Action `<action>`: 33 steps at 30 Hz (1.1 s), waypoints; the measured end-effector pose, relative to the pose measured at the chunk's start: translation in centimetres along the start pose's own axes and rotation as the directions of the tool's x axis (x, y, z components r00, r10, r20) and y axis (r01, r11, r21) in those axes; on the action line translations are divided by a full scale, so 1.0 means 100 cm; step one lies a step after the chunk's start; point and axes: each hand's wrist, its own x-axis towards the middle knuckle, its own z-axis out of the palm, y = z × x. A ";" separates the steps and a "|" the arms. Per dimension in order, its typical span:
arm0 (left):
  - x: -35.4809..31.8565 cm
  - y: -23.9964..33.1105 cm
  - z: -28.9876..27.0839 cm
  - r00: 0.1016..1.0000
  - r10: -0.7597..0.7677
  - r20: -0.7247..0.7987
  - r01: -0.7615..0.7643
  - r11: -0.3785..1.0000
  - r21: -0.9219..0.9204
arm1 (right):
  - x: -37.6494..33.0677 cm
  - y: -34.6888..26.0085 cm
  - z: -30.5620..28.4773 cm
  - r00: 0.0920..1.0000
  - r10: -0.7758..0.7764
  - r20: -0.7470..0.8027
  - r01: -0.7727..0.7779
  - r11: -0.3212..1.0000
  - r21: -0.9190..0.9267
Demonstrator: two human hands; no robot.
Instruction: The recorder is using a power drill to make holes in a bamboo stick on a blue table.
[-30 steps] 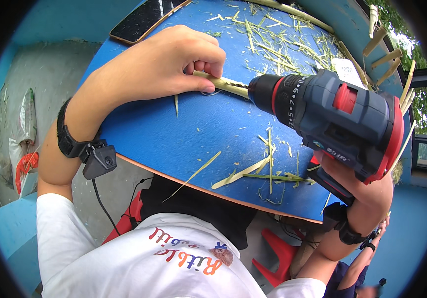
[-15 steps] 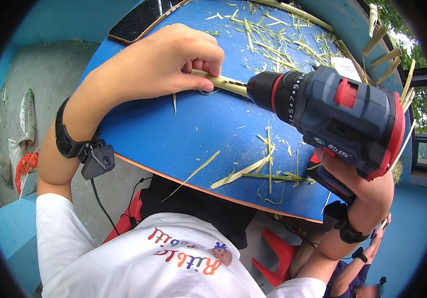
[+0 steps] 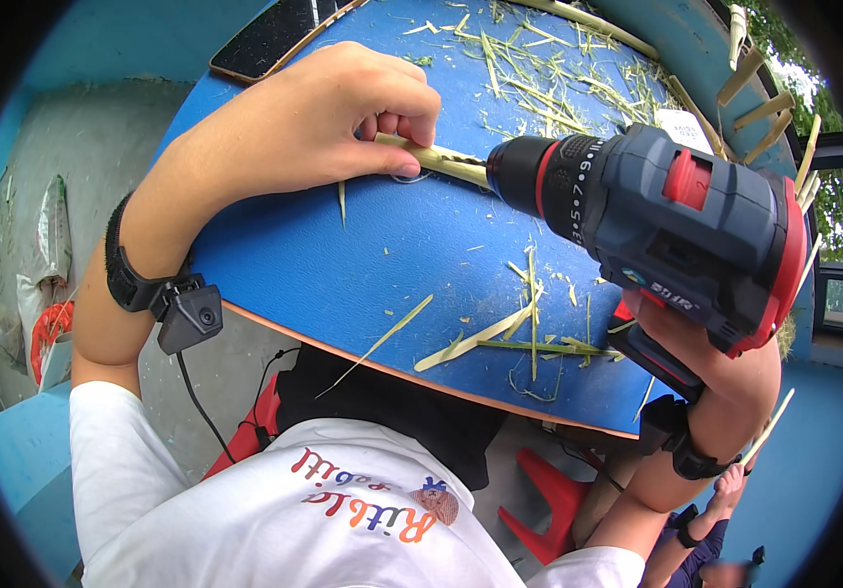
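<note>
My left hand (image 3: 319, 122) presses a pale green bamboo strip (image 3: 436, 157) flat onto the blue table (image 3: 343, 265), fingers curled over its left end. My right hand (image 3: 711, 353) grips the handle of a dark blue and red cordless drill (image 3: 671, 225). The drill's chuck (image 3: 520, 174) points left and meets the right end of the strip. The drill bit itself is hidden by the chuck and strip.
Green shavings and split slivers (image 3: 539, 88) litter the table's far and right parts. A dark phone (image 3: 270, 39) lies at the far left edge. Cut bamboo sticks (image 3: 765, 108) stand at the upper right. A red stool (image 3: 559, 500) is below the table.
The drill has shifted slightly left and up along the strip. My left hand stays in place on the strip.
</note>
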 end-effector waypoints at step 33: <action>-0.001 0.000 -0.006 1.000 0.001 0.016 -0.001 1.000 0.017 | 0.000 -0.002 -0.001 0.999 -0.030 -0.041 0.030 1.000 0.006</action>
